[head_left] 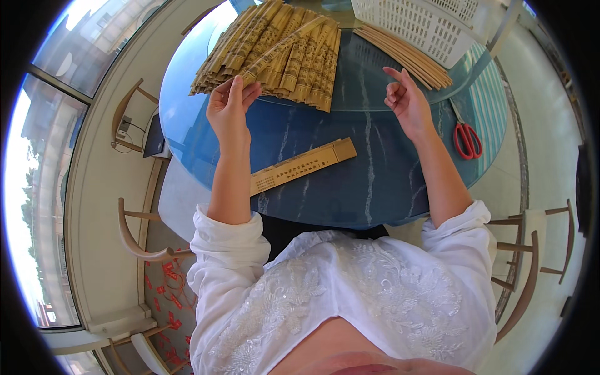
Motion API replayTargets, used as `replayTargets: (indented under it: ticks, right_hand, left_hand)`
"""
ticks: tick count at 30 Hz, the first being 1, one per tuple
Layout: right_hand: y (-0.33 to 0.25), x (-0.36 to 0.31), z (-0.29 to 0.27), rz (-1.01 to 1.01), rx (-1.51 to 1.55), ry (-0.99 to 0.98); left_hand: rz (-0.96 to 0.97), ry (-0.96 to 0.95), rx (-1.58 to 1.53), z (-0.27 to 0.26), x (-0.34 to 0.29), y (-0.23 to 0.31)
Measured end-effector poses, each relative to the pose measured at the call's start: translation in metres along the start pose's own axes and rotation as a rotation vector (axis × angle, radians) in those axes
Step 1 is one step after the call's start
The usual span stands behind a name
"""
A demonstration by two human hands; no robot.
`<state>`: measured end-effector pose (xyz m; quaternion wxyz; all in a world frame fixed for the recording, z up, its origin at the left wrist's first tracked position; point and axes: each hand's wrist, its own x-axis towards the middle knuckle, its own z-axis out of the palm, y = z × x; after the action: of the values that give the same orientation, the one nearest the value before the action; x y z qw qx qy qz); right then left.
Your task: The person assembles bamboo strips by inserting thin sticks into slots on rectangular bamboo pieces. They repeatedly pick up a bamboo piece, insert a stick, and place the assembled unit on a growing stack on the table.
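Observation:
My left hand (234, 106) pinches the near end of a long, narrow gold packet (281, 51) with dark print and a shiny clear wrap. That packet slants across a large pile of similar gold packets (306, 78) at the far left of the table. To the right, my right hand (407, 103) is raised over the table with nothing in it. Its index finger is stretched out, and the other fingers are partly curled. Between my forearms lie flat gold paper sleeves (303, 165) with dark printing. Just beyond my right hand is a bundle of thin wooden sticks (406, 56).
The round blue marbled table (337, 206) carries a raised glass turntable (356, 100). A white perforated plastic basket (419, 28) stands at the back right. Red-handled scissors (467, 140) lie near the right edge. Wooden chairs (134, 237) surround the table, and windows line the left.

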<state>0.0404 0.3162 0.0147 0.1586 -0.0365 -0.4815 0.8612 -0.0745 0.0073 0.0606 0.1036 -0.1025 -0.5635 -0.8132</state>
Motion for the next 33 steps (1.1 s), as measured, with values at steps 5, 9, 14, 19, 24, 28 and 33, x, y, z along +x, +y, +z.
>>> replayTargets:
  ticks: [5,9,14,19,24,28,33]
  right_hand:
    - [-0.002,0.001,0.000,0.017,-0.004,0.002]
    - [-0.002,0.002,-0.003,0.009,0.001,0.000]
    - [-0.002,0.001,-0.002,-0.012,-0.021,0.004]
    - [-0.004,0.006,-0.010,-0.155,-0.351,0.137]
    - [-0.001,0.020,-0.047,-0.673,-1.528,0.438]
    - [-0.005,0.023,-0.072,-0.565,-1.908,0.679]
    - [-0.010,0.024,-0.087,-0.451,-1.945,0.710]
  left_hand:
    - [-0.010,0.062,-0.106,0.011,0.016,-0.019]
    - [-0.132,0.022,-0.217,0.015,0.013,-0.026]
    - [-0.225,-0.059,-0.120,0.016,0.006,-0.022]
    - [-0.267,-0.187,-0.030,0.013,0.006,-0.016]
    - [-0.197,-0.198,0.229,0.014,0.011,-0.010]
    - [-0.130,-0.161,0.356,0.013,0.016,-0.013]
    - [-0.086,-0.171,0.439,0.013,0.014,-0.011]
